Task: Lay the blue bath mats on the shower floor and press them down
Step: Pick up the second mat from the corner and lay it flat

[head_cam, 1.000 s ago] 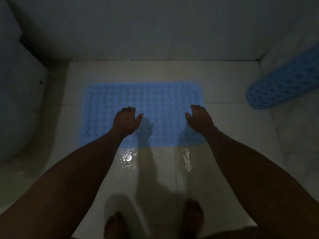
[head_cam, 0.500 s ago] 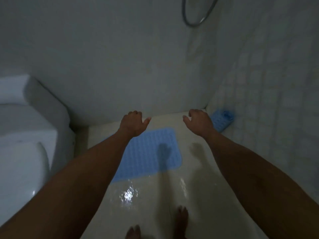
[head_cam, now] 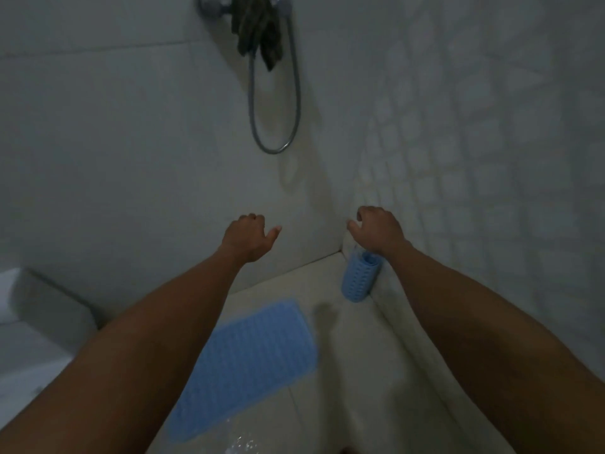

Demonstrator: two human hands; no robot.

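Observation:
A blue bath mat [head_cam: 248, 362] lies flat on the wet shower floor [head_cam: 353, 371], partly hidden by my left forearm. A second blue mat, rolled up [head_cam: 358, 278], leans in the far right corner against the wall. My left hand [head_cam: 248, 235] hangs in the air above the floor with loosely curled fingers and holds nothing. Just above the top end of the rolled mat hovers my right hand [head_cam: 376, 229], fingers loosely curled, also holding nothing; the two look apart.
A shower hose [head_cam: 275, 103] loops down the back wall under a tap fitting with a dark cloth [head_cam: 258, 27] draped on it. A white toilet [head_cam: 29, 326] stands at the left. The small-tiled wall [head_cam: 491, 158] closes the right side.
Both hands have lifted off the flat mat and risen. The view has tilted up and turned right, and my right hand has come over the rolled mat in the corner.

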